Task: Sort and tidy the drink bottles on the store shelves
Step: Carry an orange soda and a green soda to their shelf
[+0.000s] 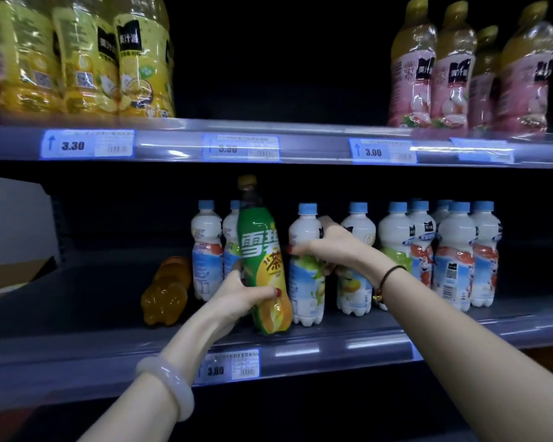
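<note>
Centre frame: the stray green bottle (262, 250) is gripped by the left hand (237, 298), seemingly for removal; a white bottle (305, 291) is clasped steady by the right hand (329, 250).

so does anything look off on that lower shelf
Yes. An orange bottle lies on its side left of the upright white bottles. A green bottle, gripped by the left hand, is tilted among the white ones, a mismatch.

Head-worn wide view, close, straight onto the lower shelf (87, 291)
</note>
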### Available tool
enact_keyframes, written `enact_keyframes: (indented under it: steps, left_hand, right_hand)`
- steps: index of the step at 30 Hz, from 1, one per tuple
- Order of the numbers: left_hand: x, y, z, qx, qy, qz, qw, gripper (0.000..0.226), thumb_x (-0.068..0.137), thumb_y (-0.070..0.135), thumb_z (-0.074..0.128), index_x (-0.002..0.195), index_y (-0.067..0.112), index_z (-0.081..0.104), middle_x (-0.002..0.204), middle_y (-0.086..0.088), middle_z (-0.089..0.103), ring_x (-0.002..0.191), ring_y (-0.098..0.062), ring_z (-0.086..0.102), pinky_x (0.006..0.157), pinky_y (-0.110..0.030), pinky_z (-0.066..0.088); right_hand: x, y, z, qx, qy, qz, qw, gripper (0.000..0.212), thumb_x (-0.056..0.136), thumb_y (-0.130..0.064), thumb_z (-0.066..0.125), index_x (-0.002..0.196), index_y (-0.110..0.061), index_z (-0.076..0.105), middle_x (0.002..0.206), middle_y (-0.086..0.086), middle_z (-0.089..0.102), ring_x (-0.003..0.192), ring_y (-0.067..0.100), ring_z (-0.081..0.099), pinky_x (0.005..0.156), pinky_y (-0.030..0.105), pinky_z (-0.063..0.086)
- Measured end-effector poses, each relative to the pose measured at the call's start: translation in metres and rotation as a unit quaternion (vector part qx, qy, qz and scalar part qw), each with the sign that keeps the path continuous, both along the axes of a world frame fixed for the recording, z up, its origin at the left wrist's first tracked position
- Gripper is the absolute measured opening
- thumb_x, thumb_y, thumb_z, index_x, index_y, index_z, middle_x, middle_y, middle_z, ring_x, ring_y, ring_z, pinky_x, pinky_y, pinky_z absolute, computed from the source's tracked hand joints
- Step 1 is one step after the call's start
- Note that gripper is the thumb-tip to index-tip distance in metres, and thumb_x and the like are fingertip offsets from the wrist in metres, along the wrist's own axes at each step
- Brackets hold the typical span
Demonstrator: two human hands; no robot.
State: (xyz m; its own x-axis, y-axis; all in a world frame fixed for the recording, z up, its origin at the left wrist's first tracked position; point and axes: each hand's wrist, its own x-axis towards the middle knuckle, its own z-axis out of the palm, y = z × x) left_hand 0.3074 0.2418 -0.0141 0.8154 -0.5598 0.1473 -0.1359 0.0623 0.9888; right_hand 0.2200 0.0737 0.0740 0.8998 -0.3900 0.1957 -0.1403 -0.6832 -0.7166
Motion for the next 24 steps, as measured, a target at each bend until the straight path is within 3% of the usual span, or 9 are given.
enact_keyframes:
  steps: [2,4,6,9,13,16,19,22,24]
  left_hand:
    - [0.002,0.001,-0.002,-0.006,0.001,0.006,1.000,0.040,0.071,-0.001,0.073,0.106,0.010,0.057,0.090,-0.005,0.075,0.085,-0.018,0.072,0.072,-0.033,0.057]
    - [0.005,0.004,0.000,-0.025,0.001,0.028,0.999,0.028,0.072,-0.006,0.070,0.091,0.011,0.060,0.073,-0.001,0.075,0.072,-0.015,0.072,0.060,-0.026,0.056]
    - [0.010,0.006,0.002,-0.041,-0.008,0.053,0.998,0.037,0.066,-0.011,0.071,0.092,0.012,0.058,0.075,-0.005,0.074,0.076,-0.022,0.070,0.069,-0.032,0.057]
    - [0.011,0.006,0.004,-0.018,-0.025,0.039,0.999,0.062,0.051,-0.005,0.076,0.105,0.014,0.054,0.093,-0.013,0.071,0.090,-0.029,0.067,0.085,-0.041,0.054]
    - [0.009,0.002,0.004,0.001,-0.017,0.008,1.000,0.078,0.044,0.002,0.075,0.116,0.018,0.050,0.097,-0.009,0.072,0.095,-0.024,0.068,0.090,-0.042,0.053]
    - [0.015,0.002,0.003,-0.004,0.000,-0.001,1.000,0.086,0.045,0.002,0.075,0.124,0.019,0.045,0.103,-0.010,0.070,0.098,-0.024,0.067,0.092,-0.043,0.052]
    - [0.016,0.006,0.003,-0.002,0.004,-0.024,1.000,0.080,0.054,-0.003,0.074,0.125,0.020,0.044,0.105,-0.010,0.070,0.099,-0.025,0.067,0.090,-0.039,0.052]
    - [0.012,0.008,0.001,-0.013,-0.005,-0.038,0.999,0.074,0.058,-0.005,0.070,0.127,0.011,0.047,0.110,-0.009,0.068,0.104,-0.023,0.065,0.093,-0.038,0.051]
    - [0.010,0.013,0.002,-0.024,-0.016,-0.037,0.999,0.073,0.057,-0.005,0.065,0.127,0.010,0.049,0.113,-0.008,0.067,0.105,-0.020,0.063,0.087,-0.031,0.053]
  right_hand:
    - [-0.001,-0.005,-0.013,0.033,-0.010,0.017,0.999,0.040,0.074,-0.027,0.076,0.094,-0.019,0.042,0.074,0.007,0.059,0.034,0.009,0.053,0.034,0.017,0.038]
    - [0.004,-0.006,-0.024,0.065,-0.068,0.032,0.995,0.040,0.075,-0.014,0.075,0.100,-0.016,0.043,0.078,0.008,0.062,0.036,0.008,0.055,0.037,0.021,0.044]
    - [0.013,-0.003,-0.034,0.063,-0.138,0.033,0.988,0.059,0.073,-0.014,0.077,0.119,-0.018,0.040,0.094,0.007,0.066,0.054,0.010,0.063,0.046,0.028,0.051]
    - [0.027,0.004,-0.044,0.052,-0.174,0.030,0.983,0.073,0.073,-0.023,0.078,0.132,-0.026,0.035,0.114,0.003,0.065,0.098,0.024,0.065,0.081,0.044,0.056]
    - [0.031,0.005,-0.050,0.079,-0.167,0.042,0.982,0.083,0.077,-0.026,0.076,0.144,-0.029,0.027,0.126,0.002,0.061,0.114,0.023,0.060,0.094,0.042,0.052]
    - [0.016,0.013,-0.052,-0.048,-0.215,-0.047,0.974,0.078,0.079,-0.029,0.067,0.145,-0.023,0.025,0.133,0.006,0.052,0.116,0.027,0.056,0.092,0.038,0.049]
    - [0.000,0.044,-0.055,-0.117,-0.310,-0.075,0.941,0.048,0.080,-0.053,0.054,0.115,-0.021,0.047,0.109,0.001,0.058,0.096,0.022,0.060,0.079,0.038,0.051]
    - [0.006,0.076,-0.061,-0.125,-0.185,-0.061,0.973,0.067,0.067,-0.079,0.048,0.101,-0.021,0.053,0.098,0.000,0.065,0.090,0.022,0.063,0.076,0.040,0.055]
    - [0.014,0.085,-0.064,-0.098,-0.160,-0.075,0.979,0.064,0.067,-0.071,0.058,0.100,-0.017,0.052,0.100,0.003,0.065,0.093,0.026,0.063,0.076,0.040,0.054]
